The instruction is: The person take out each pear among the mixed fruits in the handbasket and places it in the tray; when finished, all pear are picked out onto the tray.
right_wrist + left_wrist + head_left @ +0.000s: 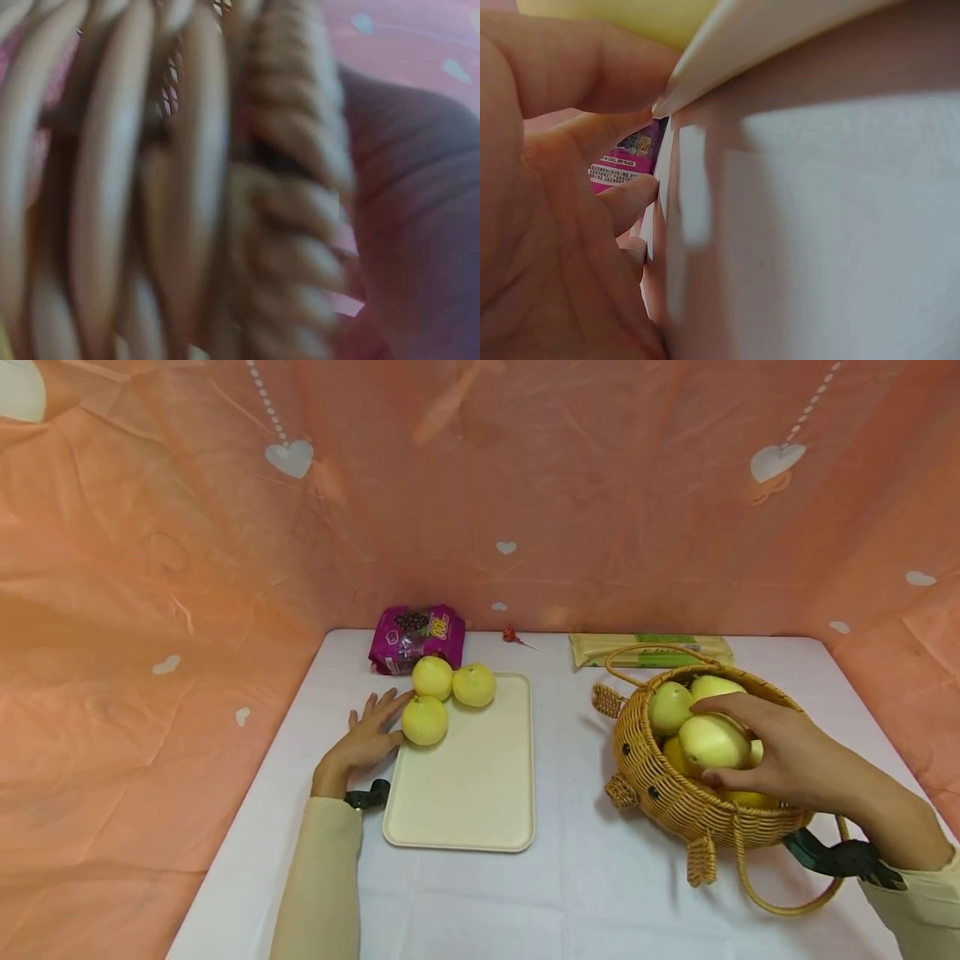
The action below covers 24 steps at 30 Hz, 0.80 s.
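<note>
My right hand point(787, 752) reaches over the rim of a round wicker basket point(697, 814), thumb and fingers curved around a pale yellow-green pear point(712, 741). More pears, among them a greenish pear point(670, 706), lie around it in the basket. The right wrist view shows mostly blurred wicker beside the hand. On the left, my left hand point(367, 735) lies with spread fingers at the edge of a cream tray point(465, 802). In the left wrist view its fingertips meet the tray's rim point(727, 56). Three round yellow fruits point(425, 720) cluster at the tray's upper left corner, near that hand.
Behind the fruits lies a purple snack bag point(416, 639). A small red-wrapped lollipop point(512, 635) and a long yellow-green packet point(645, 650) are along the table's back edge. Basket handles point(795, 910) stick out at front and back. An orange cloth hangs around the white-covered table point(585, 877).
</note>
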Each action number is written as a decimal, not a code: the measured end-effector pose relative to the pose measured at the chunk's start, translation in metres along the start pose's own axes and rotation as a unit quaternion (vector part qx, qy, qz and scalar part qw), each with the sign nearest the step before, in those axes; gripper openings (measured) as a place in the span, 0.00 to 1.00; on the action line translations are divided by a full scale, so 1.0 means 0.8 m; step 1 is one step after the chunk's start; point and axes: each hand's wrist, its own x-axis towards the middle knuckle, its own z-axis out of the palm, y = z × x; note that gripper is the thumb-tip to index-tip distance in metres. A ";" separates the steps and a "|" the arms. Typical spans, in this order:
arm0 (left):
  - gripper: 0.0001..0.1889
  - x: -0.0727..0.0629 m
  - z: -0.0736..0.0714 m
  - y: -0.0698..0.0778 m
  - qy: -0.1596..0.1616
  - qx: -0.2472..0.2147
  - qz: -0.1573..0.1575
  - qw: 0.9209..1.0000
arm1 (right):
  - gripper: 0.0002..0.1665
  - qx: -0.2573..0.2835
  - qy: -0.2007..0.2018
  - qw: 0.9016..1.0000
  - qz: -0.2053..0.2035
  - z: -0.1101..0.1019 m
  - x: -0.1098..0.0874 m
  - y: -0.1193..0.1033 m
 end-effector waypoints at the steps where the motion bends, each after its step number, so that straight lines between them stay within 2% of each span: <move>1: 0.42 0.000 0.000 0.000 -0.001 -0.001 -0.001 1.000 | 0.52 0.007 0.005 1.000 0.014 -0.003 -0.006 0.000; 5: 0.42 0.000 0.001 -0.001 0.002 0.001 0.008 1.000 | 0.52 0.045 0.028 0.996 0.068 -0.015 -0.032 -0.001; 9: 0.41 0.000 0.000 -0.003 0.009 0.005 0.016 1.000 | 0.52 0.135 0.064 0.982 0.114 -0.021 -0.056 -0.006; 12: 0.42 0.000 0.000 -0.003 0.007 0.003 0.014 1.000 | 0.54 0.203 0.095 0.965 0.136 -0.020 -0.070 -0.010; 16: 0.42 0.000 -0.002 -0.004 0.009 0.008 0.014 1.000 | 0.56 0.254 0.135 0.945 0.153 -0.016 -0.078 -0.016; 19: 0.42 0.000 -0.002 -0.005 0.012 0.011 0.017 1.000 | 0.55 0.342 0.153 0.916 0.146 -0.014 -0.075 -0.022; 22: 0.42 0.000 -0.001 -0.004 0.011 0.007 0.018 1.000 | 0.54 0.410 0.153 0.890 0.130 -0.011 -0.067 -0.034; 23: 0.42 0.000 0.000 -0.003 0.010 0.007 0.018 1.000 | 0.54 0.420 0.149 0.886 0.127 -0.009 -0.063 -0.039; 24: 0.42 0.001 0.000 -0.003 0.010 0.007 0.018 1.000 | 0.54 0.417 0.144 0.888 0.128 -0.008 -0.059 -0.045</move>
